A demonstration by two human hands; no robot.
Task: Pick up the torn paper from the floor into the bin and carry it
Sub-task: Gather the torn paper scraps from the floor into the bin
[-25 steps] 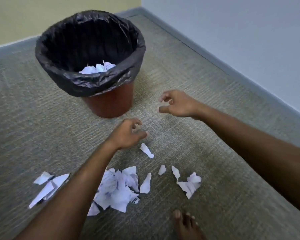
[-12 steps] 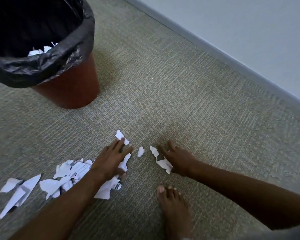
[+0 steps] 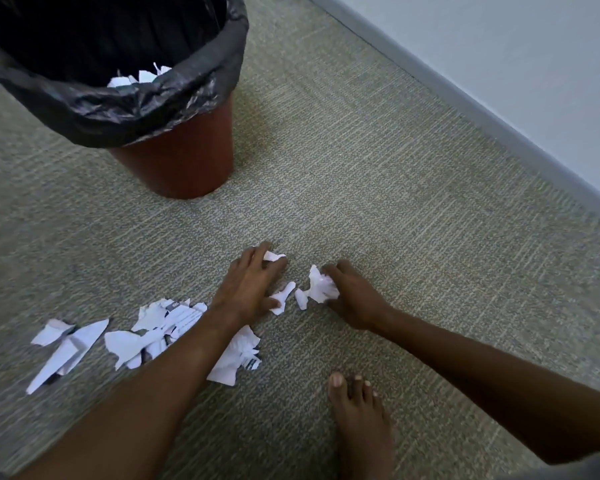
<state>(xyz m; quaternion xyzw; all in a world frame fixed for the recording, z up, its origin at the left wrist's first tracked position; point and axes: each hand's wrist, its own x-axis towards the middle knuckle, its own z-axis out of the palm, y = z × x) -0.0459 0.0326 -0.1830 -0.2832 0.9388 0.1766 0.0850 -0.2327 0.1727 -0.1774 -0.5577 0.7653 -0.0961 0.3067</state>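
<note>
1. Paper scraps (image 3: 160,330) lie on our carpeted floor (image 3: 395,202) near the bin (image 3: 174,161)
2. Our left hand (image 3: 248,289) presses scraps, fingers spread
3. Our right hand (image 3: 352,296) has fingers curled round a crumpled piece (image 3: 321,287)

Carpeted floor (image 3: 378,168) bears bin (image 3: 181,161), torn paper (image 3: 153,336), seemingly printed.

Light soft and even, moderately dim, no hard source apparent. Faint diffuse shadow on the carpet (image 3: 378,161) at the base of the bin (image 3: 181,161). Bin liner (image 3: 125,109) shows small specular glints along its folded rim; its interior reads near black. White paper scraps (image 3: 153,327) slightly blown out, edges soft. Wide-angle bending along the skirting (image 3: 465,98). Mild overall softness, corners darker.
</note>
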